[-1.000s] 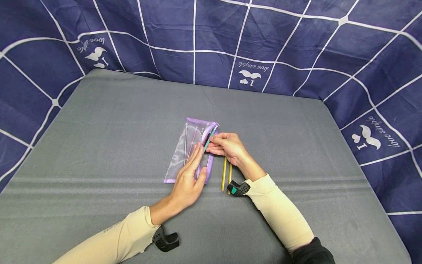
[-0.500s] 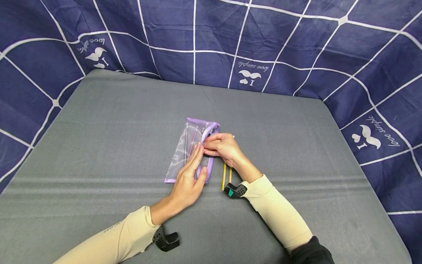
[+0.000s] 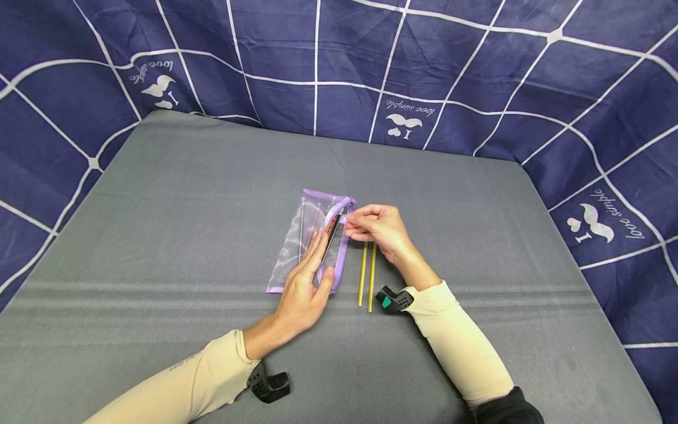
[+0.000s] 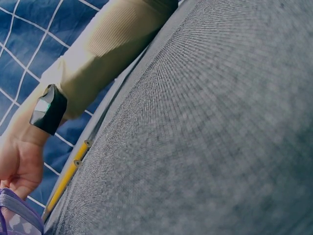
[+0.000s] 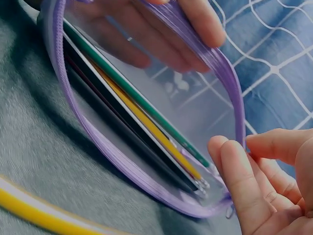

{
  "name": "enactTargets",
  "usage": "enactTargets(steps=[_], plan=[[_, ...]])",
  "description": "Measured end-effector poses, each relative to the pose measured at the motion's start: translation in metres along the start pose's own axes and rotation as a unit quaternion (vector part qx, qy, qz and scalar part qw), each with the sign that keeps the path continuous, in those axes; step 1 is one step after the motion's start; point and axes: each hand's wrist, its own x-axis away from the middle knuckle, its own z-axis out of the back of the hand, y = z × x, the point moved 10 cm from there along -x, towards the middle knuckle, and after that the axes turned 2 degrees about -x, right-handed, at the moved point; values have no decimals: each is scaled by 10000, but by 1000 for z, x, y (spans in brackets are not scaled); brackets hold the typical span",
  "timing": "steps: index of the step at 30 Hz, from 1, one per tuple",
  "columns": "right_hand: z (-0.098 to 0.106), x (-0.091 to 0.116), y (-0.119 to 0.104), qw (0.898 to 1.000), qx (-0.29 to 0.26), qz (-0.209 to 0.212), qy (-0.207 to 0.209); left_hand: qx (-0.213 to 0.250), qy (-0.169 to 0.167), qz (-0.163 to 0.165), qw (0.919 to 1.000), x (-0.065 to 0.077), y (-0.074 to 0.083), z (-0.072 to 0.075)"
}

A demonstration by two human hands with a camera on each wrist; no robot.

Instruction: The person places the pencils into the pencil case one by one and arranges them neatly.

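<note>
A clear pencil pouch (image 3: 291, 253) with purple trim lies at mid-table, its zip side gaping. Inside it, seen from the right wrist, are a green pencil (image 5: 132, 90), a yellow pencil (image 5: 151, 127) and dark ones. My left hand (image 3: 303, 294) holds the pouch's upper layer, one finger over the zip edge and the others behind the film. My right hand (image 3: 384, 229) pinches the purple edge near the zip's far end; its thumb and fingertips meet there in the right wrist view. Two yellow pencils (image 3: 362, 277) lie side by side under that hand.
A grey cloth-covered table (image 3: 185, 235) spreads around the pouch. A blue curtain with white lines (image 3: 275, 59) hangs behind and at the sides. Each wrist wears a black camera mount (image 3: 269, 383).
The green pencil that my right hand held has gone into the pouch. That hand has since shifted right and up to the purple edge; my left hand has stayed put.
</note>
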Motion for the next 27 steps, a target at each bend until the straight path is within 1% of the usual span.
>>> enactTargets(steps=[6, 15, 27], plan=[[13, 3, -7, 9997, 121, 157, 113, 27, -24, 63, 10000, 0, 0, 0], [32, 7, -13, 9989, 161, 276, 340, 19, 7, 0, 10000, 0, 1, 0], [56, 14, -6, 9979, 337, 166, 530, 16, 60, -44, 10000, 0, 1, 1]])
